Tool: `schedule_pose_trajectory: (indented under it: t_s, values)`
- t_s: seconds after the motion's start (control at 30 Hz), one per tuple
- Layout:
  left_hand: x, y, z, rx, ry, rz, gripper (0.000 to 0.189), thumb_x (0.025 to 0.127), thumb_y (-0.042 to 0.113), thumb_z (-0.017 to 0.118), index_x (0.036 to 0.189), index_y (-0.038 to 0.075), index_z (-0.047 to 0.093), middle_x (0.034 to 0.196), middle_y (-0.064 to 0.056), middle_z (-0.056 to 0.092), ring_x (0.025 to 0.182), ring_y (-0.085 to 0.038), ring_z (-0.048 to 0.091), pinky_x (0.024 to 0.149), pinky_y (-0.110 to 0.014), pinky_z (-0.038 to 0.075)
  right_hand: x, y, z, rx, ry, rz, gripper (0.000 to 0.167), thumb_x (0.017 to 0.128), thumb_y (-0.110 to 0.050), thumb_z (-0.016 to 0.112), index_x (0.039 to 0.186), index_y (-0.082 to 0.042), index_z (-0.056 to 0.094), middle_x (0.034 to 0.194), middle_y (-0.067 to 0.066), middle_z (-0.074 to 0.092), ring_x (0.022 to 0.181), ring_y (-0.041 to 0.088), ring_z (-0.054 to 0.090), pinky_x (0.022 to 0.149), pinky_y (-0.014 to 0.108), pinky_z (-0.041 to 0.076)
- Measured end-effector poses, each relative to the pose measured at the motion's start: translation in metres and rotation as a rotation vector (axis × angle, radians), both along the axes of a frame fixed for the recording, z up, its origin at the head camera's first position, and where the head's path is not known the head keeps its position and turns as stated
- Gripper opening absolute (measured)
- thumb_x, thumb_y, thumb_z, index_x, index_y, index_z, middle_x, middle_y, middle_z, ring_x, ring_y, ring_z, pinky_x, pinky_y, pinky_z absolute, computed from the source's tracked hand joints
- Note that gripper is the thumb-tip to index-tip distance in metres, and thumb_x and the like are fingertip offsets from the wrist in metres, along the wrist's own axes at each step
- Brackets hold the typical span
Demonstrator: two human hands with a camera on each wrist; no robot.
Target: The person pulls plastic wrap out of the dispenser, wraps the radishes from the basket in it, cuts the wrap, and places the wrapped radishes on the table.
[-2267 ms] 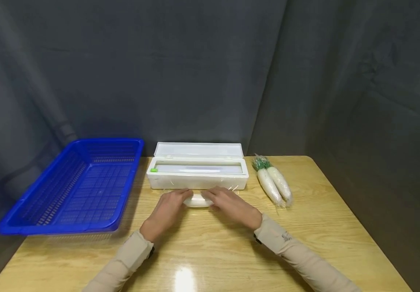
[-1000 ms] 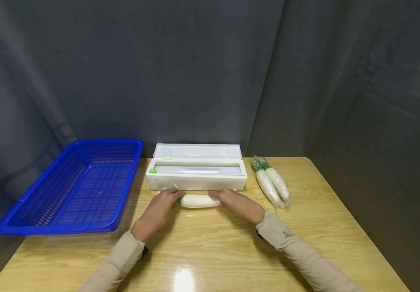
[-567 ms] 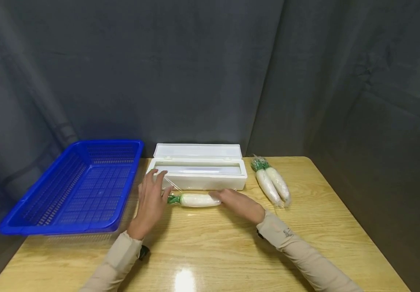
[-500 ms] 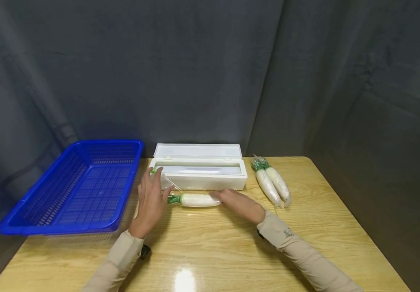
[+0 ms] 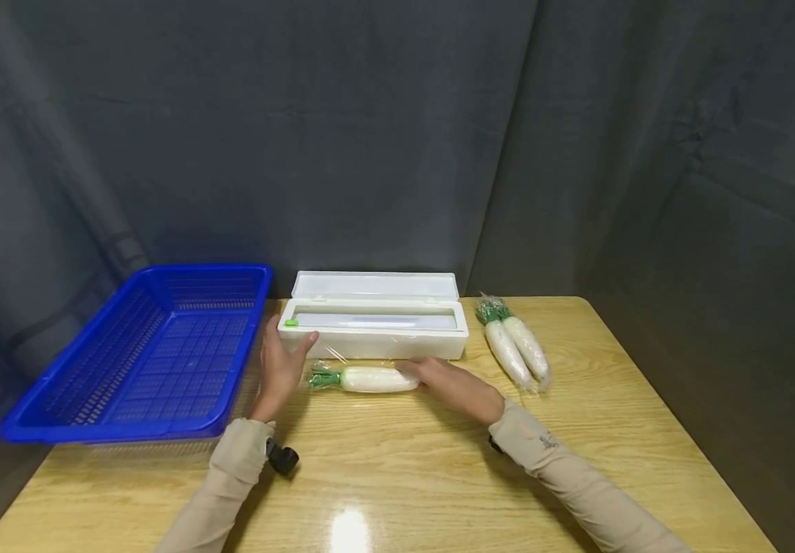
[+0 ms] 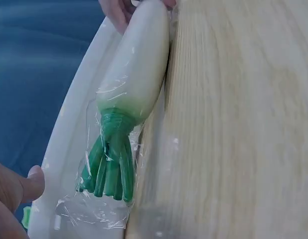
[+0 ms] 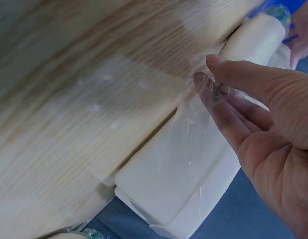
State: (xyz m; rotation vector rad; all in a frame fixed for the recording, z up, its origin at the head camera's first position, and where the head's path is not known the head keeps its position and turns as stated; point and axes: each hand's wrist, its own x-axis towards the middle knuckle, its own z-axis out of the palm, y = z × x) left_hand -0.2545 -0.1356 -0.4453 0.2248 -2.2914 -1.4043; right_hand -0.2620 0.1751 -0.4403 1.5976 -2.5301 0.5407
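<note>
A white daikon radish (image 5: 378,379) with green stems, wrapped in clear film, lies crosswise in front of a white cling film box (image 5: 383,345). My right hand (image 5: 451,385) is at the radish's right end. In the right wrist view, that hand (image 7: 273,124) pinches clear film (image 7: 189,132) between thumb and fingertips. My left hand (image 5: 281,369) stands at the box's left end, thumb apart from fingers. Its thumb (image 6: 33,185) is close to the box edge in the left wrist view; whether it touches is unclear. Loose film (image 6: 94,211) extends past the stems.
Left of the box stands a blue plastic basket (image 5: 234,384). Two film-wrapped daikon radishes (image 5: 516,349) lie side by side to its right. The box's clear lid (image 5: 375,286) is up, and a green slider (image 5: 291,323) sits at its left. The wooden table (image 5: 425,476) meets dark curtains behind.
My left hand has let go of the radish's stem end and moved left and back to the box's end, uncovering the stems. My right hand has stayed at the radish's tip.
</note>
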Motion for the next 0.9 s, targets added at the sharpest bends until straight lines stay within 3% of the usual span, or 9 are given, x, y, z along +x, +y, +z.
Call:
schedule_pose_trajectory:
  t_s: [0.1,0.3,0.43,0.57,0.73,0.9]
  values:
    - [-0.004,-0.004,-0.004,0.074,-0.006,-0.007,0.074,0.096,0.011,0.076,0.152,-0.011,0.035,0.148,-0.036,0.047,0.14,-0.051,0.045,0.116,-0.06,0.036,0.0,0.001,0.0,0.03,0.043,-0.017,0.045,0.093,0.013,0.066,0.136,0.005,0.059,0.123,0.018,0.068,0.111,0.025,0.068,0.094,0.034,0.058]
    - [-0.009,-0.011,-0.008,0.127,0.043,-0.039,0.069,0.096,0.004,0.075,0.154,-0.006,0.039,0.148,-0.031,0.05,0.136,-0.046,0.05,0.107,-0.057,0.045,0.003,-0.001,0.005,0.097,0.074,-0.057,0.047,0.091,0.008,0.073,0.136,0.002,0.06,0.12,0.015,0.067,0.105,0.022,0.068,0.088,0.029,0.058]
    - [-0.009,-0.014,-0.01,0.124,0.046,-0.074,0.067,0.096,0.004,0.075,0.155,-0.002,0.043,0.147,-0.029,0.053,0.131,-0.039,0.052,0.097,-0.038,0.049,0.008,-0.002,0.013,0.114,0.049,-0.061,0.051,0.089,0.001,0.079,0.136,0.002,0.061,0.121,0.016,0.068,0.106,0.024,0.069,0.089,0.027,0.059]
    - [-0.01,-0.015,-0.011,0.124,0.029,-0.098,0.066,0.096,0.007,0.075,0.154,-0.001,0.044,0.147,-0.029,0.053,0.128,-0.038,0.053,0.085,-0.021,0.045,0.011,-0.006,0.027,0.15,0.014,-0.104,0.058,0.087,-0.012,0.085,0.139,0.001,0.061,0.124,0.016,0.068,0.106,0.024,0.07,0.09,0.029,0.06]
    - [-0.01,-0.017,-0.012,0.153,0.019,-0.101,0.071,0.095,0.007,0.076,0.155,-0.003,0.04,0.149,-0.027,0.05,0.13,-0.04,0.052,0.091,-0.026,0.044,0.006,-0.019,0.044,0.162,-0.039,-0.166,0.048,0.096,-0.019,0.077,0.139,-0.002,0.064,0.13,0.014,0.068,0.113,0.027,0.07,0.092,0.036,0.06]
    - [-0.01,-0.019,-0.013,0.157,0.037,-0.074,0.066,0.094,0.006,0.077,0.151,-0.006,0.045,0.141,-0.029,0.056,0.125,-0.042,0.055,0.088,-0.02,0.041,-0.006,-0.035,0.053,0.09,-0.089,-0.175,0.037,0.101,-0.014,0.071,0.135,-0.001,0.066,0.13,0.013,0.069,0.109,0.026,0.071,0.088,0.037,0.06]
